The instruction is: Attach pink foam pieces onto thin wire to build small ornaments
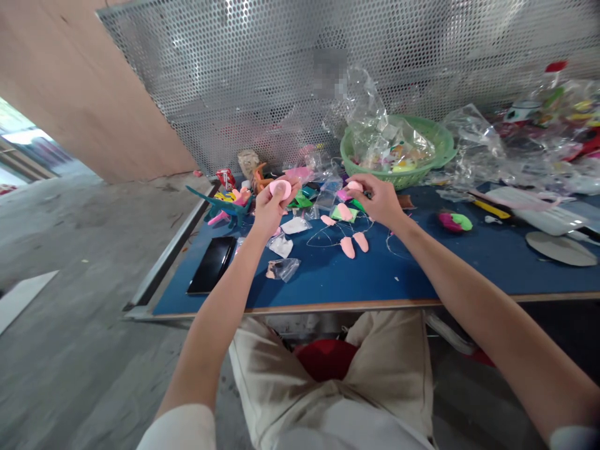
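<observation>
My left hand (276, 199) is raised over the far left of the table, its thumb pressed on a flattened round of pink modelling clay (280, 189). My right hand (375, 195) pinches a small lump of pink modelling clay (355, 186) between thumb and fingers, to the right of the left hand and apart from it. Below the right hand lie several flat oval pink clay pieces (347, 247) with thin wire loops (323, 244) about them. One larger pink piece (344, 211) rests on a light green packet (350, 215).
A green basket (450, 153) with clear plastic bags stands at the back, against a perforated metal panel (262, 69). A black phone (212, 265) and a teal dinosaur figure (229, 205) lie at left. At right are a yellow cutter knife (491, 209) and a grey oval plate (561, 249).
</observation>
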